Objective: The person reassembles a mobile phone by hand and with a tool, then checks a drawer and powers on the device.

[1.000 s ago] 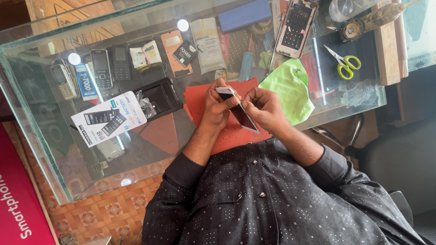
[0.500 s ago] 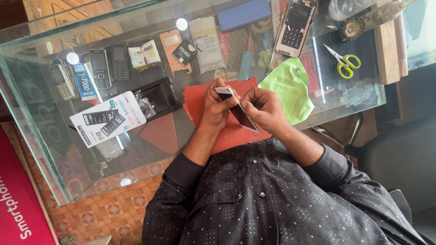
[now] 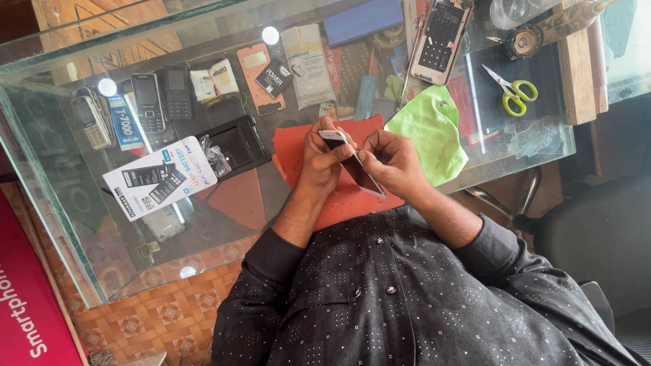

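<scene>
A: Entry, largest first. Glass worktop (image 3: 81,224), a display case with a clear top, spans the frame. Through the glass: several keypad phones (image 3: 148,103) in a row on the shelf below, with a black tray (image 3: 234,144) beside them.

B: On the glass itself?

A: A red mat (image 3: 339,203) under the hands. Just beside it, on the far side of the right hand, a crumpled green cloth (image 3: 430,129). A white printed card (image 3: 159,177) lies well apart, on the other side. Farther back, an opened handset (image 3: 442,39) lying flat, and yellow-handled scissors (image 3: 510,89) near a wooden block (image 3: 576,68).

B: Hands?

A: Left hand (image 3: 322,159) has its grip clamped on the slim smartphone (image 3: 352,164), fingers wrapped round the upper end. The phone sits tilted above the red mat, dark screen showing, lower end pointing toward the person's dark dotted shirt (image 3: 407,298).

B: Right?

A: Right hand (image 3: 393,159) is touching the phone's edge, fingers curled, grip pinched together against it. A thin light-coloured sliver shows at the fingertips; too small to tell what it is.
</scene>
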